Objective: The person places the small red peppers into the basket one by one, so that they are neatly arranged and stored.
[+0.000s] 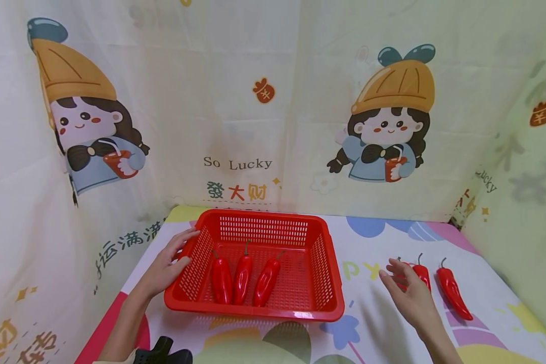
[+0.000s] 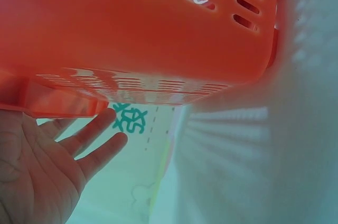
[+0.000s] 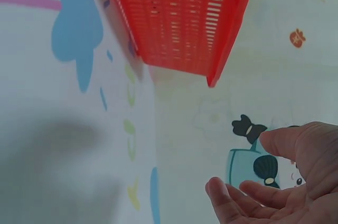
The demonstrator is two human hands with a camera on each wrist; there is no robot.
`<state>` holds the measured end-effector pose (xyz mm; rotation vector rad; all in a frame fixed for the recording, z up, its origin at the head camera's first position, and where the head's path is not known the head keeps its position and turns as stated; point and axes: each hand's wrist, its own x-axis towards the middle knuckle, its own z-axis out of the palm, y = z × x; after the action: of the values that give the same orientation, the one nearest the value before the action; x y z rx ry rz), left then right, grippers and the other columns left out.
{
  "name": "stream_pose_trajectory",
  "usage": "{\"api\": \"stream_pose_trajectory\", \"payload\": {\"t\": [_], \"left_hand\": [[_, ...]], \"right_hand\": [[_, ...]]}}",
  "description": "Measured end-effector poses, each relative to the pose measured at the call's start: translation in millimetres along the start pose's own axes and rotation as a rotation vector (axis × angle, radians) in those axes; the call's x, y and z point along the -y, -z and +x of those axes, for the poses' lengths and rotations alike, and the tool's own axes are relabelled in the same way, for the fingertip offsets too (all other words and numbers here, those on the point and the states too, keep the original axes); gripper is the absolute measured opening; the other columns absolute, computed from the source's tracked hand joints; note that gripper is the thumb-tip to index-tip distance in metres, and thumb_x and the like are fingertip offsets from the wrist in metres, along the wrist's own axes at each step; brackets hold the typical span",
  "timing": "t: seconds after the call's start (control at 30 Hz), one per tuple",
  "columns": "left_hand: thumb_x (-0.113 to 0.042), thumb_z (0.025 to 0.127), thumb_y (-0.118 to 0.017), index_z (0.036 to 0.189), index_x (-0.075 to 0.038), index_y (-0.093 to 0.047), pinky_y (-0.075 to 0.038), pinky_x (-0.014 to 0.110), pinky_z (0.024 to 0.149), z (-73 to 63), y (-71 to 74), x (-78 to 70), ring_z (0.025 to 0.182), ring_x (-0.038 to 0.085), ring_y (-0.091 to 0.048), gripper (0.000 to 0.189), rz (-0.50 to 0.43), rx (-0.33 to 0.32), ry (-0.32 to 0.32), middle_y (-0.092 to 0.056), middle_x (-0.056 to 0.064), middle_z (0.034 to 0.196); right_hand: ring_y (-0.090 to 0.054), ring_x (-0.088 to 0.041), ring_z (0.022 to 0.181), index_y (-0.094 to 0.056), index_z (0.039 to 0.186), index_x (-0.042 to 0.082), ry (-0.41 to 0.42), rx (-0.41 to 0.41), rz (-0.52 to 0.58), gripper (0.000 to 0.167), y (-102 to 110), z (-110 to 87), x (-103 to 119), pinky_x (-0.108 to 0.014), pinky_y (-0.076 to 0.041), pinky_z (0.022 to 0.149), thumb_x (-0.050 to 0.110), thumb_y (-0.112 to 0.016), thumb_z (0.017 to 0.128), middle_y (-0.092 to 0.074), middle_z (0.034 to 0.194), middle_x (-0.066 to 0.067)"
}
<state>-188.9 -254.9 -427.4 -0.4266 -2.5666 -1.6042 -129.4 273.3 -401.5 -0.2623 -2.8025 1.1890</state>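
A red plastic basket (image 1: 200, 307) stands on the table with three red chili peppers (image 1: 221, 280) lying side by side in it, green stems toward the back. My left hand (image 1: 166, 263) is at the basket's left rim, its fingers extended along the outer side; the left wrist view shows the palm facing the basket wall. To the right of the basket, my right hand (image 1: 411, 296) hovers over the table with loosely bent fingers and nothing in them. Beyond and beside it lie more red chili peppers (image 1: 455, 294), one largely hidden behind the fingers.
The table is covered with a colourful printed cloth (image 1: 373, 323). Pale curtains (image 1: 300, 126) with cartoon figures and lettering enclose the back and both sides. A black device (image 1: 164, 351) sits at my left wrist.
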Motion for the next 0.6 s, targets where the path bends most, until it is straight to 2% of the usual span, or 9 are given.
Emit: {"api": "stream_pose_trajectory", "payload": {"t": [0.23, 0.43, 0.6], "left_hand": [[-0.002, 0.089, -0.068, 0.155, -0.018, -0.042, -0.063, 0.036, 0.076, 0.1, -0.1, 0.3, 0.130, 0.043, -0.048, 0.072, -0.015, -0.002, 0.002, -0.032, 0.012, 0.162], [-0.002, 0.089, -0.068, 0.156, -0.017, -0.041, -0.063, 0.037, 0.076, 0.1, -0.3, 0.5, 0.130, 0.044, -0.048, 0.073, -0.027, 0.004, 0.005, -0.032, 0.012, 0.162], [-0.002, 0.089, -0.068, 0.156, -0.018, -0.041, -0.063, 0.037, 0.076, -0.2, -0.3, 1.1, 0.130, 0.043, -0.048, 0.073, -0.028, 0.002, 0.008, -0.032, 0.012, 0.162]], "right_hand": [[-0.047, -0.046, 0.133, -0.031, 0.156, -0.001, -0.049, 0.008, -0.015, 0.078, 6.0, 6.1, -9.9, -0.053, -0.054, 0.100, 0.050, -0.055, 0.102, -0.045, 0.149, -0.028], [-0.048, -0.047, 0.132, -0.032, 0.155, -0.002, -0.076, -0.018, -0.025, 0.078, 10.6, 11.0, -16.3, -0.051, -0.057, 0.096, 0.050, -0.055, 0.102, -0.046, 0.148, -0.030], [-0.049, -0.048, 0.130, -0.031, 0.154, -0.003, -0.108, -0.040, -0.030, 0.078, 12.3, 14.1, -22.2, -0.054, -0.055, 0.097, 0.047, -0.058, 0.100, -0.045, 0.147, -0.031]]}}
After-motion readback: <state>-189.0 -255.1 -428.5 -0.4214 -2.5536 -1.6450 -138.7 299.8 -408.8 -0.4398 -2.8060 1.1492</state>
